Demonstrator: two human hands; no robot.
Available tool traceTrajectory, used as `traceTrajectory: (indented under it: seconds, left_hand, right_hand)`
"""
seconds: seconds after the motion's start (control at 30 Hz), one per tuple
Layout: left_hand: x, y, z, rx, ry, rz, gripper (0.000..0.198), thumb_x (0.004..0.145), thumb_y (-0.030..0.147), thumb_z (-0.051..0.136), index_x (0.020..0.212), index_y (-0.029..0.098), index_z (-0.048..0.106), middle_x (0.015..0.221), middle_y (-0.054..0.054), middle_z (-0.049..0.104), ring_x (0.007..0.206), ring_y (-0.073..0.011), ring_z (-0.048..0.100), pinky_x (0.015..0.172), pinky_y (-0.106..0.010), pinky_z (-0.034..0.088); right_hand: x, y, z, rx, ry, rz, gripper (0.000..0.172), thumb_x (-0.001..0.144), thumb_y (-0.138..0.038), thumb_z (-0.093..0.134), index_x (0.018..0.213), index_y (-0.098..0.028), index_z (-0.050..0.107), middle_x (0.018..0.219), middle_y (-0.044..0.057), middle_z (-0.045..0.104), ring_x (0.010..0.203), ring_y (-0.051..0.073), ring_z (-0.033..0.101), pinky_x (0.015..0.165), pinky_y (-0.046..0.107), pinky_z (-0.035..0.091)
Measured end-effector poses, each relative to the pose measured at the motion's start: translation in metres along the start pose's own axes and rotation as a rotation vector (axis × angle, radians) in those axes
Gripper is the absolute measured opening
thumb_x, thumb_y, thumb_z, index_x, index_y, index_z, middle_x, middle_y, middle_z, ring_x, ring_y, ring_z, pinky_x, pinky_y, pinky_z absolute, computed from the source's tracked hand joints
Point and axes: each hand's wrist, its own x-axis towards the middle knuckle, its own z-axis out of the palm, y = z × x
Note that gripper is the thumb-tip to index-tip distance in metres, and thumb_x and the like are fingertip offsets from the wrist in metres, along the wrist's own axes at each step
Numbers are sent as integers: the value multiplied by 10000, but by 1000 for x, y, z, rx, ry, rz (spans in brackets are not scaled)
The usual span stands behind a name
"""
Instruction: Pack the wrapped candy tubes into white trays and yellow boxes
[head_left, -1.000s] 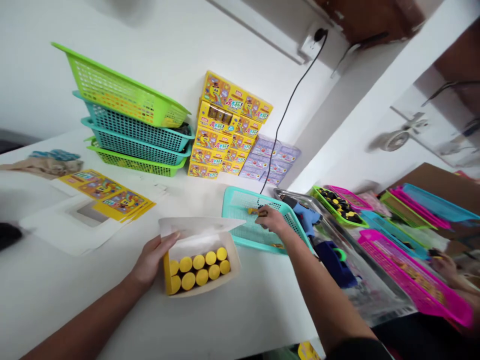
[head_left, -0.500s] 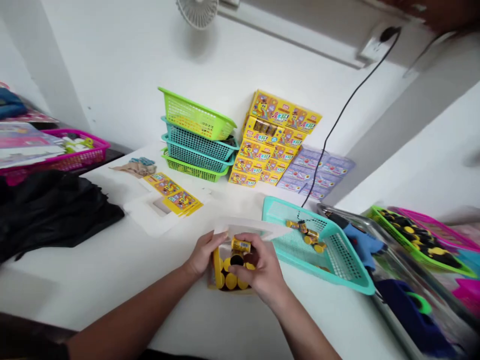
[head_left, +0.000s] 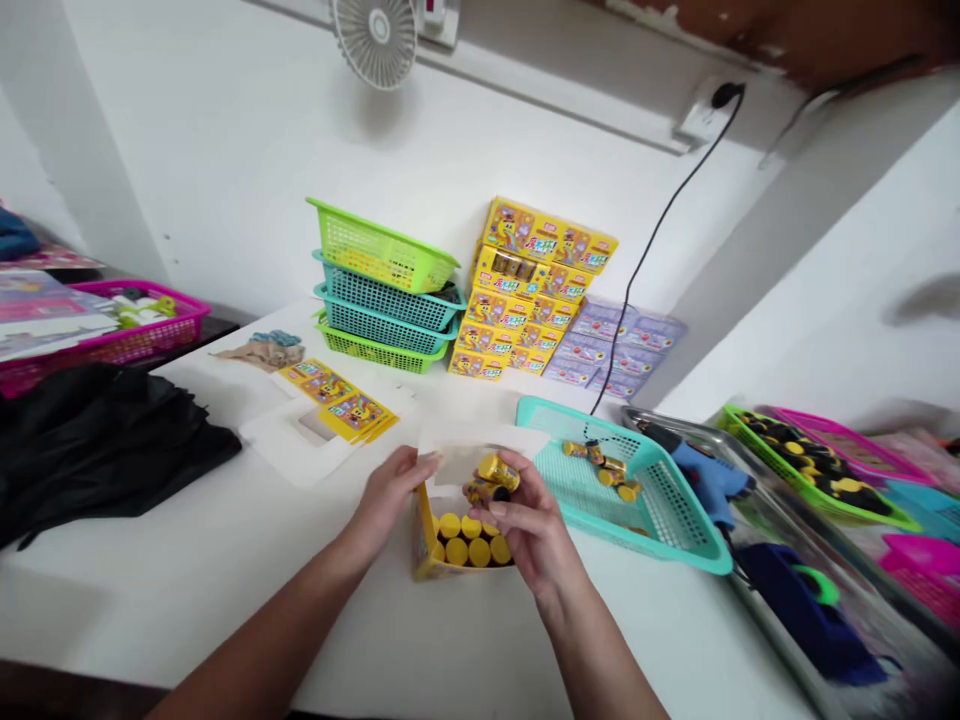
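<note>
The right grip [head_left: 529, 520] is closed around small yellow tubes [head_left: 496, 474]; the left grip [head_left: 386, 495] is open, touching the paper flap [head_left: 454, 465] of the box [head_left: 424, 540] below.

Rightward, the teal mesh basket [head_left: 541, 412] sits just beside the open yellow box [head_left: 426, 540] and stands in the way to the metal tray [head_left: 646, 416] holding a blue glue gun [head_left: 709, 475]. Room to pass runs leftward over the white counter [head_left: 187, 590], up to the black cloth [head_left: 97, 450].
</note>
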Motion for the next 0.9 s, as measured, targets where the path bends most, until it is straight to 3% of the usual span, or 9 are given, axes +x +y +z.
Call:
traceTrajectory:
  seconds: [0.1, 0.13, 0.2, 0.27, 0.33, 0.43, 0.57, 0.77, 0.9]
  left_hand:
    - [-15, 21, -6, 158, 285, 179, 410, 696, 560, 726, 808, 188, 595, 744, -9, 614, 741, -182, 579, 602, -258, 415]
    - [-21, 30, -6, 165, 239, 191, 403, 706, 563, 719, 773, 190, 581, 696, 1, 590, 673, -161, 561, 558, -246, 398]
    - [-33, 46, -2, 103, -30, 82, 419, 732, 593, 682, 738, 192, 564, 628, 9, 569, 535, -130, 530, 449, -226, 347]
    - [-43, 60, 8, -7, -303, -102, 451, 731, 633, 663, 823, 199, 580, 632, 1, 596, 462, -139, 552, 353, -209, 286]
    - [-49, 67, 19, -120, -432, -211, 493, 710, 629, 691, 943, 209, 577, 667, -8, 624, 471, -171, 605, 311, -198, 288]
    - [-52, 68, 32, -283, -449, -233, 471, 685, 554, 756, 933, 205, 562, 648, 2, 611, 510, -173, 629, 344, -196, 378]
    - [-50, 57, 39, -343, -406, -191, 444, 661, 437, 802, 945, 208, 549, 700, 7, 619, 543, -156, 632, 393, -196, 426]
    - [-44, 42, 39, -155, -391, -15, 373, 672, 323, 745, 966, 210, 544, 807, -4, 623, 643, -150, 608, 474, -228, 484]
    - [-30, 47, 31, 48, -385, 112, 282, 699, 294, 697, 909, 212, 527, 692, 45, 536, 572, -108, 513, 473, -196, 393]
  right_hand:
    - [-5, -6, 3, -7, -1, -103, 621, 574, -122, 817, 1111, -293, 556, 1023, 2, 653, 920, 228, 672, 808, 412, 556]
    - [-7, -8, 5, -17, -14, -148, 618, 571, -124, 827, 1099, -297, 558, 1017, -5, 648, 915, 218, 666, 813, 416, 558]
    - [-11, -9, 12, -55, -63, -234, 604, 586, -141, 836, 1096, -302, 557, 1000, -12, 647, 882, 197, 658, 816, 411, 559]
    - [-14, -8, 18, -116, -102, -308, 566, 627, -167, 828, 1105, -301, 558, 1004, -4, 654, 880, 185, 654, 818, 380, 550]
    - [-18, -4, 23, -188, -83, -357, 501, 685, -202, 804, 1116, -295, 568, 1057, 19, 651, 942, 189, 643, 836, 356, 536]
    - [-23, 2, 24, -246, 7, -394, 476, 733, -253, 775, 1161, -303, 571, 1147, 41, 621, 1037, 212, 610, 857, 355, 525]
    - [-31, 2, 13, -327, 69, -439, 447, 771, -309, 736, 1179, -313, 555, 1078, 24, 631, 934, 193, 611, 754, 313, 520]
    - [-33, -16, -6, -897, 116, -512, 206, 795, -286, 679, 990, -249, 624, 915, 27, 650, 825, 186, 591, 700, 302, 461]
    - [-18, -22, -11, -1137, 90, -539, 177, 722, -199, 681, 894, -231, 658, 879, 36, 583, 834, 188, 569, 711, 295, 451]
